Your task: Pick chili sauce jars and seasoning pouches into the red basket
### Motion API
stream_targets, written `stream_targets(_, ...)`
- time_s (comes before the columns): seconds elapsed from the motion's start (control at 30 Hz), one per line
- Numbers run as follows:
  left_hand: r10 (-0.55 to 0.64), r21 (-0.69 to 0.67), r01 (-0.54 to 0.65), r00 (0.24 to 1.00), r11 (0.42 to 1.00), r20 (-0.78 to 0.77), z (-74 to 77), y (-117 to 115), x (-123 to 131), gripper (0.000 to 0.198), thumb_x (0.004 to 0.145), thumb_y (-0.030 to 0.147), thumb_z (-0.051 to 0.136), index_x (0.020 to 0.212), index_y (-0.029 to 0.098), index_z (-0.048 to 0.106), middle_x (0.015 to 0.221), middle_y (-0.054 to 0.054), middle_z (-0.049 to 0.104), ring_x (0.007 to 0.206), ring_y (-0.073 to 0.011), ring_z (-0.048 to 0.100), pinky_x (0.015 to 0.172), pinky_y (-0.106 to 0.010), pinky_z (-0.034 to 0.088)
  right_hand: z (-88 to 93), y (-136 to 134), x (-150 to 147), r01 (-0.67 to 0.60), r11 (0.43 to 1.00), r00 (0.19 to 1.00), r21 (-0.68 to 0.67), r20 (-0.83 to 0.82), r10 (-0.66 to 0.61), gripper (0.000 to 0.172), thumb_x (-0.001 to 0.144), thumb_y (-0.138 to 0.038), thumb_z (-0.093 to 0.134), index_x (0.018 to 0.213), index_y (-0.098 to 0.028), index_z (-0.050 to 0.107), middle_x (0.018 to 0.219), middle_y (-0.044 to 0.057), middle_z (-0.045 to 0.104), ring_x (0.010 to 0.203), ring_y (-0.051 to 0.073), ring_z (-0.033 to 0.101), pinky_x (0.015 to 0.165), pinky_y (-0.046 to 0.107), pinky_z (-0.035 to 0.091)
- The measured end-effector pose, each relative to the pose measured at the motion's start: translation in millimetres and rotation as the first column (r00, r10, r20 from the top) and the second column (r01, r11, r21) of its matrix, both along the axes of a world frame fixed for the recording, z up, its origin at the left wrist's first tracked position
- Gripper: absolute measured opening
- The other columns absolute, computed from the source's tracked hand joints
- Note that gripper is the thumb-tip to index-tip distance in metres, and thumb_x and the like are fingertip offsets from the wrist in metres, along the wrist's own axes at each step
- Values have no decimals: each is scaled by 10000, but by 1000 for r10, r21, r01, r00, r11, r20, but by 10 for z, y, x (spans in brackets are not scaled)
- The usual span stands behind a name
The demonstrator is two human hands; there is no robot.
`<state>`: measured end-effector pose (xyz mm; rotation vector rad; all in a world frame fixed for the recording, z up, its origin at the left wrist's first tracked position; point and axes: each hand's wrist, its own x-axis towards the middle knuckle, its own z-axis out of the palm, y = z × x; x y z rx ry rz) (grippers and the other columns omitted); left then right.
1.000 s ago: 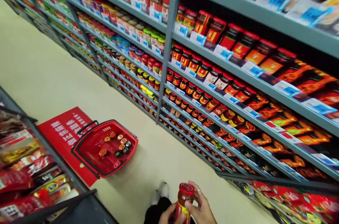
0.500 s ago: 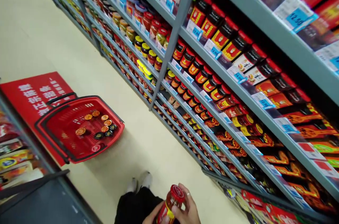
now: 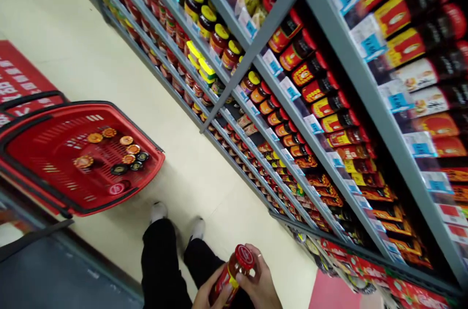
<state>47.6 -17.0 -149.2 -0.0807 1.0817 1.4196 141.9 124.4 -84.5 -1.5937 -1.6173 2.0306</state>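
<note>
A glass jar of red sauce (image 3: 231, 275) with a red lid is held low in front of me with both hands. My left hand (image 3: 207, 295) wraps the jar's lower part from the left. My right hand (image 3: 260, 280), with a ring on one finger, grips the jar near its lid from the right. On the floor to my left stands a red shopping basket (image 3: 54, 194) with several jars in it, lids up. My legs in black trousers and white shoes show below.
Grey shelving (image 3: 331, 155) packed with rows of red-lidded and yellow-lidded jars and price tags runs along the right. A red floor sign (image 3: 14, 80) lies behind the basket. A dark shelf edge (image 3: 36, 241) sits at lower left. Pale floor (image 3: 66, 31) stretches ahead.
The view has tilted down and swung right, so the basket and shelves slid left and nearer. The jar stays held in both hands.
</note>
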Motion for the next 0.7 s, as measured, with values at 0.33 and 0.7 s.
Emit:
stream_targets(0.33, -7, 14, 7, 1000, 1000, 27, -71, -272, -480, 709, 862, 601, 722, 1420, 172, 634, 1465, -124, 627, 1382, -331, 570, 1211, -431, 427, 132, -295, -655, 94, 995, 992, -16, 90, -92, 716, 744, -433, 889, 1367, -272, 574, 1424, 97, 649, 1348, 321, 602, 1103, 478, 539)
stream_targets(0.7, -169, -23, 170, 985, 985, 17, 52, -476, -1139, 722, 862, 609, 711, 1417, 156, 624, 1436, -135, 649, 1340, -336, 602, 1187, -470, 447, 252, -621, -1117, 141, 990, 987, -7, 82, -140, 659, 792, -327, 863, 1376, -272, 563, 1407, 65, 657, 1329, 267, 610, 1124, 456, 521)
